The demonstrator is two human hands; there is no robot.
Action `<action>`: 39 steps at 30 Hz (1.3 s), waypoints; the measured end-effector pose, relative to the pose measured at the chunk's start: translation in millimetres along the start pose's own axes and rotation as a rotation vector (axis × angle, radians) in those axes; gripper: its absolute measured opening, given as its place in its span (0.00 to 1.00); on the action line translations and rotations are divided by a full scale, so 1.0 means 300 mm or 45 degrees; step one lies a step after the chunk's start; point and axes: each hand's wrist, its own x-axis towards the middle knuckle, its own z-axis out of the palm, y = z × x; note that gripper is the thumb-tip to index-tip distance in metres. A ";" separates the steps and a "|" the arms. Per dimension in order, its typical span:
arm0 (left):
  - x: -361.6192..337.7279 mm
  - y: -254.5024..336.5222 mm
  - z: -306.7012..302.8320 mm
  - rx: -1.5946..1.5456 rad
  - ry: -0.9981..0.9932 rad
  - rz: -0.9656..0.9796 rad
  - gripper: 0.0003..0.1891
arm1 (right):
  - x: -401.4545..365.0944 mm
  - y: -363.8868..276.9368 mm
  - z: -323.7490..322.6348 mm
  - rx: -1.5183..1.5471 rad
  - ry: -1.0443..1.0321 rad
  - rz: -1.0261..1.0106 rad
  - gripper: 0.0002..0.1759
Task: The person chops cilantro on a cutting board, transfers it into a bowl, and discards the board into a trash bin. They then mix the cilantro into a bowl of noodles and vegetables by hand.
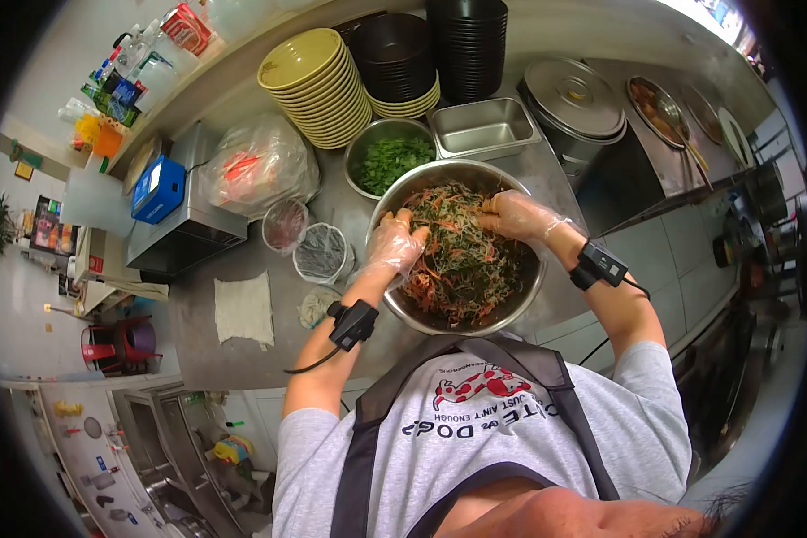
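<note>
A large steel mixing bowl (378,296) holds a shredded vegetable salad (457,260) of orange shreds, pale strands and dark green strips. Both hands wear clear plastic gloves. At the bowl's left side, my left hand (398,242) has its fingers bent into the salad. My right hand (518,218) reaches over the right rim, its fingers curled into the salad and partly hidden by it. Behind the bowl are a smaller steel bowl (353,170) of green leafy herbs (394,164) and a rectangular steel pan (484,130).
Stacks of yellow bowls (318,90) and black bowls (468,54) stand at the back. A lidded steel pot (576,103) is back right. Left are a plastic-lined tub (323,253), a filled plastic bag (258,170), a white cloth (244,309) and a blue box (159,189).
</note>
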 end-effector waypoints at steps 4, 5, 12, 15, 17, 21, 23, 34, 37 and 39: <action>0.128 -0.074 0.139 -0.735 -0.213 -0.618 0.39 | 0.100 0.064 0.082 0.019 0.002 0.119 0.28; 0.168 -0.144 0.248 -0.737 -0.205 -0.633 0.39 | 0.117 0.080 0.122 0.076 -0.080 0.125 0.30; 0.086 -0.070 0.207 -1.724 -0.319 -0.375 0.24 | 0.015 -0.003 0.196 0.057 -0.300 -0.319 0.29; 0.037 -0.095 0.224 -1.290 -0.335 0.000 0.22 | 0.033 0.005 0.075 0.191 -0.305 -0.272 0.19; -0.040 -0.013 0.100 -0.863 -0.323 0.160 0.22 | 0.108 0.022 0.042 0.064 -0.137 -0.076 0.18; -0.147 0.038 0.080 -0.507 -0.063 0.214 0.18 | 0.296 0.049 0.108 -0.074 0.152 -0.170 0.18; -0.163 0.046 0.088 -0.457 0.104 0.154 0.15 | 0.378 0.091 0.232 -0.043 0.343 -0.295 0.19; 0.036 -0.004 0.016 -0.406 0.232 0.056 0.15 | 0.277 -0.083 0.035 -0.430 -0.228 -0.625 0.15; 0.080 -0.020 0.025 -0.166 0.283 0.218 0.14 | 0.403 -0.060 0.085 -0.512 0.016 -0.682 0.08; 0.144 -0.050 0.070 0.059 0.112 0.157 0.12 | 0.448 -0.089 0.104 -0.436 0.146 -0.793 0.07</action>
